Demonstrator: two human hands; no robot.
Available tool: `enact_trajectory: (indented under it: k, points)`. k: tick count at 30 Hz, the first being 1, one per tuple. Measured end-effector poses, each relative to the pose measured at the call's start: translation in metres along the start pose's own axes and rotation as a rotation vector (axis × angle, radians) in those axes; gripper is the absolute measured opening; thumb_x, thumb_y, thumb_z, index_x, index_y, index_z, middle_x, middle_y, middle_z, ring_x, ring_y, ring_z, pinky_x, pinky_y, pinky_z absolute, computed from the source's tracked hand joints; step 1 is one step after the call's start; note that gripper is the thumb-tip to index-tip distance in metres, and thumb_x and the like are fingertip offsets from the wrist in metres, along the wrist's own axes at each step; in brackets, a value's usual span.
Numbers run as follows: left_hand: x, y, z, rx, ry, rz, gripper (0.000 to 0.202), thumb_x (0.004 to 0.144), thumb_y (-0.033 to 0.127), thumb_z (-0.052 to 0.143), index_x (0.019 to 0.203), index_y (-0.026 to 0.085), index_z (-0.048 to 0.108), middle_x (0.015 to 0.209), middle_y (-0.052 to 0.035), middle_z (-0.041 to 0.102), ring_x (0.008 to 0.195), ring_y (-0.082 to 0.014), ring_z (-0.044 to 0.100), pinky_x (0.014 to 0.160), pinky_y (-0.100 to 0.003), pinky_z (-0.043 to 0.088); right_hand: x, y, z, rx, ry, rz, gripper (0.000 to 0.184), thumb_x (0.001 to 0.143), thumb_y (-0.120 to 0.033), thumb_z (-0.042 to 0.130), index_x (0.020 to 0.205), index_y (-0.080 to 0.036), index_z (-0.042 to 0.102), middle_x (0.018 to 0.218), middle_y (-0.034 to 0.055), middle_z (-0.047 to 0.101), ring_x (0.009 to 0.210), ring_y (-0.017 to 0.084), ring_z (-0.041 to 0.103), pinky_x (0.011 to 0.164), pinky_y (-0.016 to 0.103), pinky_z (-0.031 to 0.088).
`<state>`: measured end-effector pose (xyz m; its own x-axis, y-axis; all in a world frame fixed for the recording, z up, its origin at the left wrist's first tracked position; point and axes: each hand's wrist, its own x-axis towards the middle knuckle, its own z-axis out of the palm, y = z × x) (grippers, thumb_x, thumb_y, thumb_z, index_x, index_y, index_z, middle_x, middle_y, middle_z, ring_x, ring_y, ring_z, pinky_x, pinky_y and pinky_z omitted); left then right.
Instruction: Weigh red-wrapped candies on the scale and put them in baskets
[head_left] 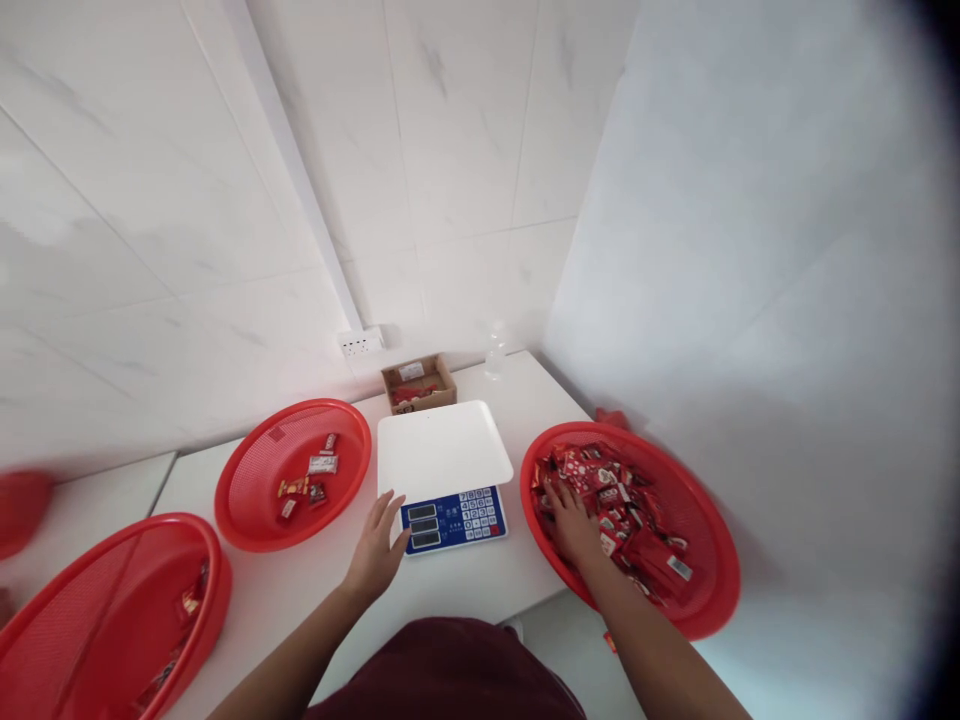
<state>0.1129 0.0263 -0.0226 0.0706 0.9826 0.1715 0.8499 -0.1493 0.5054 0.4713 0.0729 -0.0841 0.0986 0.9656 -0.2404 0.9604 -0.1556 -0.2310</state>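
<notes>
My left hand [377,548] is at the left front corner of a digital scale, its thumb and fingers apart and nothing in them. The scale has a bare white weighing plate [442,448] and a blue keypad panel [454,520]. My right hand [571,522] reaches into a red plastic basket [712,540] on the right, its fingers spread over a heap of small red wrapped packets [615,490]. The fingertips touch the packets; none is seen gripped.
Behind the scale stands a cardboard box [418,385] with red packets inside, near a clear bottle [495,350]. To the left, one red basket [294,475] holds several small packets, and another red basket [112,610] stands nearer. A wall socket [361,343] is at the back.
</notes>
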Motion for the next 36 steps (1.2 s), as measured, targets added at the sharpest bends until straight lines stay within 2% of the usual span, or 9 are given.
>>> enact_trajectory:
  k: [7,12,17,21,23,27,31,33,36]
  points:
    - [0.005,0.007,0.003,-0.034,-0.045,-0.024,0.038,0.086,0.027,0.048,0.123,0.023,0.054,0.134,-0.0095,0.052,0.126,-0.0238,0.047,0.106,-0.044,0.040,0.008,0.022,-0.004,0.202,0.070,-0.002,0.042,0.087,-0.022,0.030,0.115,-0.012,0.060,0.119,0.0149,0.060,0.113,0.026,0.050,0.098,0.040,0.036]
    - [0.012,0.028,0.003,-0.102,-0.133,-0.003,0.036,0.085,0.026,0.048,0.119,0.024,0.057,0.132,-0.0067,0.054,0.124,-0.0205,0.050,0.105,-0.039,0.041,0.010,0.034,-0.011,0.425,0.133,0.074,0.044,0.087,-0.032,0.029,0.112,-0.010,0.058,0.111,0.0160,0.064,0.104,0.023,0.057,0.094,0.034,0.040]
    - [0.021,0.050,0.004,-0.238,-0.255,-0.040,0.033,0.085,0.026,0.048,0.115,0.025,0.059,0.120,-0.0046,0.063,0.112,-0.0192,0.058,0.098,-0.036,0.047,0.004,0.048,-0.028,0.652,0.221,0.229,0.052,0.082,-0.045,0.029,0.106,-0.010,0.059,0.102,0.0186,0.067,0.096,0.027,0.060,0.090,0.039,0.043]
    - [0.033,0.080,0.009,-0.385,-0.390,-0.106,0.032,0.085,0.030,0.051,0.114,0.024,0.061,0.118,-0.0059,0.064,0.108,-0.0211,0.060,0.093,-0.036,0.048,-0.002,0.056,-0.046,0.825,0.294,0.305,0.058,0.080,-0.053,0.030,0.108,-0.012,0.058,0.110,0.0172,0.065,0.102,0.027,0.058,0.091,0.038,0.043]
    - [0.038,0.102,0.014,-0.490,-0.467,-0.105,0.035,0.083,0.033,0.055,0.116,0.023,0.061,0.114,-0.0074,0.066,0.106,-0.0222,0.060,0.093,-0.037,0.047,-0.010,0.051,-0.055,0.955,0.232,0.279,0.057,0.079,-0.058,0.033,0.108,-0.016,0.059,0.106,0.0122,0.067,0.095,0.024,0.061,0.084,0.034,0.047]
    - [0.045,0.155,0.031,-0.806,-0.587,-0.127,0.053,0.075,0.037,0.069,0.124,0.023,0.055,0.113,-0.0096,0.064,0.103,-0.0223,0.059,0.090,-0.037,0.046,-0.041,0.015,-0.074,1.212,-0.077,0.129,0.048,0.075,-0.062,0.050,0.100,-0.022,0.061,0.086,0.0031,0.068,0.072,0.019,0.060,0.063,0.031,0.050]
    - [0.048,0.192,0.053,-1.202,-0.614,-0.379,0.053,0.071,0.044,0.073,0.116,0.020,0.059,0.105,-0.0079,0.065,0.094,-0.0191,0.060,0.085,-0.034,0.047,-0.066,-0.024,-0.086,1.299,-0.402,-0.178,0.038,0.076,-0.053,0.057,0.094,-0.020,0.063,0.082,0.0019,0.066,0.075,0.017,0.058,0.071,0.031,0.049]
    - [0.051,0.199,0.060,-1.333,-0.584,-0.522,0.045,0.069,0.044,0.074,0.103,0.017,0.062,0.091,-0.0051,0.066,0.083,-0.0159,0.060,0.081,-0.032,0.047,-0.069,-0.030,-0.087,1.304,-0.406,-0.216,0.039,0.077,-0.052,0.056,0.096,-0.019,0.062,0.083,0.0026,0.065,0.075,0.016,0.058,0.070,0.032,0.049]
    - [0.057,0.198,0.066,-1.469,-0.475,-0.721,0.031,0.071,0.035,0.074,0.092,0.017,0.060,0.085,-0.0032,0.066,0.078,-0.0136,0.060,0.080,-0.030,0.047,-0.065,-0.025,-0.086,1.189,-0.210,-0.117,0.036,0.078,-0.052,0.052,0.088,-0.018,0.062,0.078,0.0035,0.065,0.071,0.018,0.058,0.069,0.033,0.048]
